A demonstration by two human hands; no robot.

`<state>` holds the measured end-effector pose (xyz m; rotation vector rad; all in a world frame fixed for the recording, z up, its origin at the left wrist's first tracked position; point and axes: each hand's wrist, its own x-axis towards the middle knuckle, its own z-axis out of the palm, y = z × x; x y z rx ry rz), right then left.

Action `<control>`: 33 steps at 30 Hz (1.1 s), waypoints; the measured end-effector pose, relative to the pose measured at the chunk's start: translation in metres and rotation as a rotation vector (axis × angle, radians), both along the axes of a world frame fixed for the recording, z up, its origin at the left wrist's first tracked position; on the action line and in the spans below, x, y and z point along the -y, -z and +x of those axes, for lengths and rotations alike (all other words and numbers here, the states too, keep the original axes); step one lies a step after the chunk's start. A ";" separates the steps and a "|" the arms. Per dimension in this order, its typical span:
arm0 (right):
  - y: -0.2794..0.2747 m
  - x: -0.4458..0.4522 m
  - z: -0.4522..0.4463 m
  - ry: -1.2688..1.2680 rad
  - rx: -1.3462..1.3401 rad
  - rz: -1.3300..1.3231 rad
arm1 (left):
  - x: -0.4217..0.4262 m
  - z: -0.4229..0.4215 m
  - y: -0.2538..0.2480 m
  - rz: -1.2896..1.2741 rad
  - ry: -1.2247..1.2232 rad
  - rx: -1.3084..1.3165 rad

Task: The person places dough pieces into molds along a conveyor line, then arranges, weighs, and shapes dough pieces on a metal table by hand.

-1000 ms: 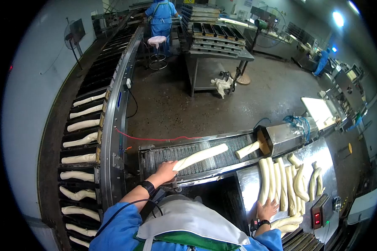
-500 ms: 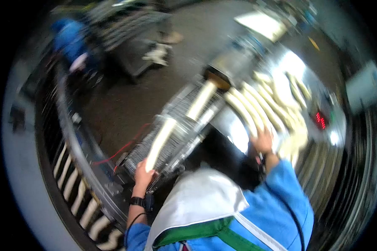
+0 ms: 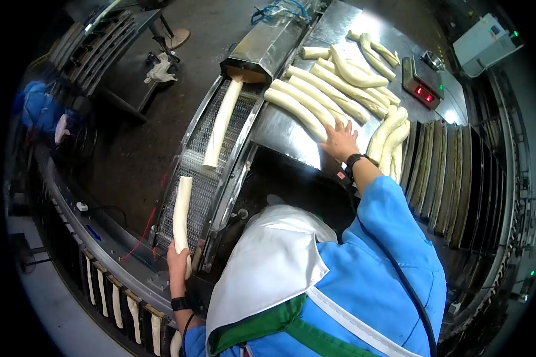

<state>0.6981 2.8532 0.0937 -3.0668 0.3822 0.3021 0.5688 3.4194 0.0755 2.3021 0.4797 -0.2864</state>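
Near the lower end of a mesh conveyor [image 3: 203, 160], my left hand [image 3: 178, 262] is closed around the near end of a long pale dough roll [image 3: 183, 211]. Another dough roll [image 3: 224, 122] lies farther up the mesh, coming out of a metal housing [image 3: 262, 53]. My right hand [image 3: 341, 141] rests with spread fingers on the near ends of several dough rolls [image 3: 301, 109] lying side by side on a steel table [image 3: 280, 134]. More rolls [image 3: 393, 140] lie just right of that hand.
A scale [image 3: 421, 83] with red digits stands on the steel table. Stacked long trays [image 3: 441, 178] are at the right. Lower left, a curved line carries filled trays [image 3: 118, 303]. A person in blue [image 3: 39, 107] is at the far left, near a dark table [image 3: 122, 53].
The view has swung to the right. My left hand now holds its roll at the conveyor's lower end, with the roll's near end past the fingers. More of the other roll has come out of the housing.
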 end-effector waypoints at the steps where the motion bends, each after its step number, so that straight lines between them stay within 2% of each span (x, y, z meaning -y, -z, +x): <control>1: -0.006 -0.001 0.001 0.016 -0.033 0.021 | -0.001 0.002 -0.012 -0.161 -0.022 -0.111; 2: -0.009 -0.004 0.002 0.024 -0.069 0.044 | -0.002 0.002 -0.026 -0.322 -0.051 -0.220; 3: -0.012 -0.005 0.004 0.023 -0.066 0.076 | 0.008 0.001 -0.042 -0.453 -0.118 -0.217; 4: -0.009 -0.008 0.008 0.007 -0.065 0.063 | 0.015 0.002 -0.055 -0.452 -0.152 -0.195; 6: -0.007 -0.027 0.009 -0.095 0.136 0.077 | 0.026 0.010 -0.077 -0.609 -0.140 -0.310; 8: -0.017 -0.059 0.018 -0.334 0.268 0.288 | 0.039 0.027 -0.091 -0.703 -0.006 -0.319; 11: -0.044 -0.132 0.023 -0.668 0.225 0.775 | 0.079 0.068 -0.122 -0.926 0.284 -0.322; 12: -0.060 -0.160 0.027 -0.740 0.173 0.926 | 0.094 0.089 -0.129 -0.991 0.278 -0.345; 13: -0.070 -0.181 0.028 -0.785 0.169 0.993 | 0.105 0.106 -0.128 -1.095 0.372 -0.364; 15: -0.076 -0.203 0.035 -0.871 0.195 1.063 | 0.132 0.134 -0.146 -1.256 0.350 -0.387; 16: -0.067 -0.206 0.035 -0.615 0.026 1.367 | 0.137 0.146 -0.148 -1.360 0.374 -0.385; 17: -0.065 -0.203 0.039 -0.470 -0.038 1.453 | 0.141 0.157 -0.146 -1.424 0.423 -0.329; 18: -0.063 -0.196 0.045 -0.318 -0.106 1.531 | 0.144 0.164 -0.146 -1.650 0.327 -0.356; 20: -0.054 -0.161 0.053 -0.185 -0.013 1.483 | 0.153 0.174 -0.152 -1.887 0.197 -0.315; 21: -0.048 -0.136 0.055 -0.050 -0.030 1.347 | 0.151 0.180 -0.139 -1.766 0.173 -0.238; 22: -0.022 -0.106 0.056 0.060 -0.023 1.342 | 0.145 0.187 -0.119 -1.642 0.139 -0.163; 23: -0.012 -0.086 0.052 0.098 0.047 1.231 | 0.136 0.188 -0.101 -1.281 0.200 -0.030; 24: -0.006 -0.075 0.045 0.125 0.178 0.899 | 0.126 0.184 -0.095 -1.282 0.161 0.005; 26: 0.018 -0.042 0.023 -0.072 0.175 0.359 | 0.107 0.178 -0.085 -0.280 0.350 -0.116; 28: 0.047 -0.025 0.003 -0.281 0.306 0.282 | 0.087 0.162 0.016 0.288 0.289 0.072; 32: 0.051 -0.021 0.006 -0.251 0.376 0.323 | 0.069 0.150 0.058 0.207 0.301 -0.060; 33: 0.040 -0.024 0.015 -0.138 0.244 0.255 | 0.073 0.150 0.052 0.216 0.258 0.009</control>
